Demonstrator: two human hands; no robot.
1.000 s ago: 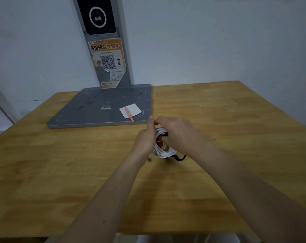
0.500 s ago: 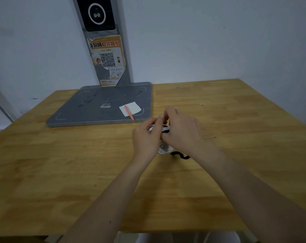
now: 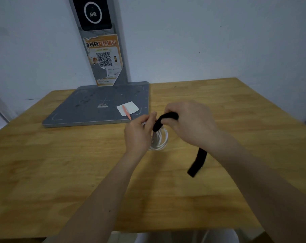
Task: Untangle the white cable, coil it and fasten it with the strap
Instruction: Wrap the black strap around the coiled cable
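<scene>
**Strap wrap in progress — coil slip risk**

Risk, judged from the current hold: losing the white cable [image 3: 159, 137] coil shape while wrapping. Only pinching the bundle at its top, so loops at the bottom hanging free and possibly fanning out if the pinch loosens. Also trailing a long free tail of the black strap [image 3: 166, 119] at about 5 o'clock of the coil, under the right forearm; possibly snagging on the arm or dragging on the worktop [image 3: 61, 163] and pulling the wrap slack. Possibly wrapping off-centre too, leaving some turns outside the strap.

Pose: reaching forward with both forearms, meeting over mid-worktop. Closing the left hand [image 3: 138, 132] on the coil's upper left side, fingers curled, thumb tip pressing near the strap. Closing the right hand [image 3: 189, 123] over the strap's bent section at 12 o'clock of the coil, pulling it across the top. Hiding the exact finger contact behind the knuckles.

Coil sitting between the two hands, lifted or just touching the worktop — not telling which. Lying at 10 o'clock of the hands: grey base plate [image 3: 96, 106] with a paper slip [image 3: 130, 107].
</scene>
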